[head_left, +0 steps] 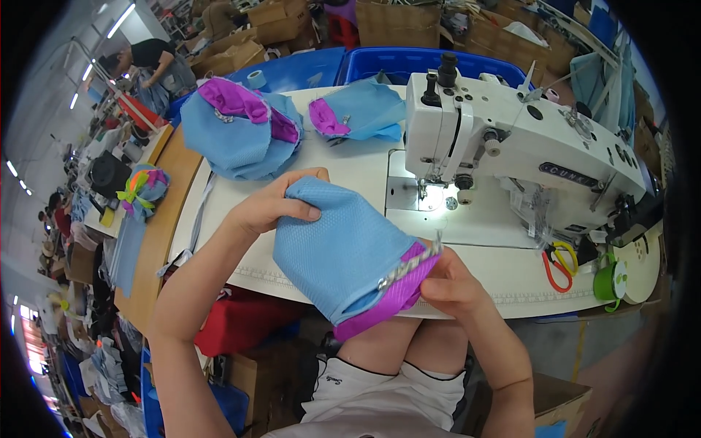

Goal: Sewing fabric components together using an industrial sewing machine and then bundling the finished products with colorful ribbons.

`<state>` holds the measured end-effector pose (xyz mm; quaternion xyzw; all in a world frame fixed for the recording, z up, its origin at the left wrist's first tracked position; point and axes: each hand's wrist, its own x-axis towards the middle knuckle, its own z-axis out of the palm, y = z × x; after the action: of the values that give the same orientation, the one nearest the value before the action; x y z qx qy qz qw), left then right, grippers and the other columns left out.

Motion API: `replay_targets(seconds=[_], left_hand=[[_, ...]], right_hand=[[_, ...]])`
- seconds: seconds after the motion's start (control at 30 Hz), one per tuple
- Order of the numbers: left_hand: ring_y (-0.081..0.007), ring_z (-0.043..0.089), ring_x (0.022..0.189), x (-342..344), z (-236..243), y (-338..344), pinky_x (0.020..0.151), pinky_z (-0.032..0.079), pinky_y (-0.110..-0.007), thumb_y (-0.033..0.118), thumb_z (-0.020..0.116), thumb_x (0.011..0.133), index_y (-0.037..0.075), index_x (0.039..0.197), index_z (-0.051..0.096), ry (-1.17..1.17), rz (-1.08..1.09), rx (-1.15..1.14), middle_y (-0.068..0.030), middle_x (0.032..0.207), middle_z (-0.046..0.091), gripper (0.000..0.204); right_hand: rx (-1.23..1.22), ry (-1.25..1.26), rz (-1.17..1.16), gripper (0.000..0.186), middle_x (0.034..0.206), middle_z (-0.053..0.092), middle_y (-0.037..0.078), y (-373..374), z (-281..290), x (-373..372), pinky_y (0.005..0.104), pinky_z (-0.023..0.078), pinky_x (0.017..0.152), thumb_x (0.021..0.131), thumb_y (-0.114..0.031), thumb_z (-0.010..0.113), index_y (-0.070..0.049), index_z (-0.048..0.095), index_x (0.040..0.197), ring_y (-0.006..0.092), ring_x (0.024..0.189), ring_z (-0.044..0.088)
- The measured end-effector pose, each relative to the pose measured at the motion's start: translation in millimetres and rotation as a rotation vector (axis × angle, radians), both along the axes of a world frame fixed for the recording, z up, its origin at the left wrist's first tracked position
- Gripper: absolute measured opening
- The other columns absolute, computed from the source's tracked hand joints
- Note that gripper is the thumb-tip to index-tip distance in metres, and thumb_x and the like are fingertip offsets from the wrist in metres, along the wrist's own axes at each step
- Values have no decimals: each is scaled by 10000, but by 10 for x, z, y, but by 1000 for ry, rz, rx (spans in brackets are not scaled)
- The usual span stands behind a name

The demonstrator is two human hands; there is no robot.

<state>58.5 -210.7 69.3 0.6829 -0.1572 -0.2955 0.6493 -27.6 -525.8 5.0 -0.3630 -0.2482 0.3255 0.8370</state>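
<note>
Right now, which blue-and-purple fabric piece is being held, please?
The front fabric piece, held in the left hand and right hand; the others lie behind on the white sewing table.

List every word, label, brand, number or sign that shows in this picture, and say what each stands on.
Wording is left uncopied; this is where it stands:
White sewing machine: pale lettering on its dark nameplate.
White shorts: small dark script on one leg.
Ruler strip along the table's near edge: numbers too small to read.
Blue-and-purple fabric piece in the hands: no lettering visible.
</note>
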Motion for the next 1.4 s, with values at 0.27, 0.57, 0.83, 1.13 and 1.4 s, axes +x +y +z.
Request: replay_targets(seconds=[0.27, 0.57, 0.83, 1.13, 1.4], left_hand=[[-82, 565, 948, 331, 113, -94, 896, 431, -258, 66, 793, 752, 75, 1058, 675, -275, -135, 501, 38, 935, 617, 327], [-326, 570, 993, -474, -224, -1133, 881, 432, -391, 213, 749, 853, 54, 983, 614, -973, 159, 661, -117, 1022, 604, 246], [-282, 576, 989, -364, -654, -974, 914, 371, -424, 307, 714, 872, 93, 1077, 643, -1026, 182, 665, -77, 1042, 606, 305], [-276, 598, 984, 1, -898, -1111, 908, 317, -467, 486, 773, 720, 181, 800, 781, -658, 405, 690, -55, 895, 674, 316], [-311, 581, 800, -13, -855, -1222, 772, 430, -413, 88, 629, 875, 52, 900, 551, -519, 478, 66, -120, 791, 597, 90]], right_hand=[[-252, 121, -300, 266, 1056, 713, 43, 166, -46, 55, 293, 548, 851, 1036, -231, 583, -18, 657, 1176, 109, 953, 670], [-535, 172, -707, 235, 841, 699, 61, 403, -202, 144, 261, 603, 562, 1036, -218, 575, 4, 609, 969, 81, 682, 668], [-832, 69, -543, 184, 733, 688, 136, 237, -88, 279, 285, 579, 492, 1009, -110, 567, 59, 517, 1061, 184, 549, 687], [-1184, -515, -692, 244, 565, 643, 74, 361, -254, 314, 327, 432, 404, 896, -117, 685, -21, 511, 1037, 159, 437, 605], [-1451, -635, -816, 257, 546, 602, 90, 247, -147, 223, 392, 424, 508, 805, -171, 754, -40, 592, 955, 251, 495, 603]])
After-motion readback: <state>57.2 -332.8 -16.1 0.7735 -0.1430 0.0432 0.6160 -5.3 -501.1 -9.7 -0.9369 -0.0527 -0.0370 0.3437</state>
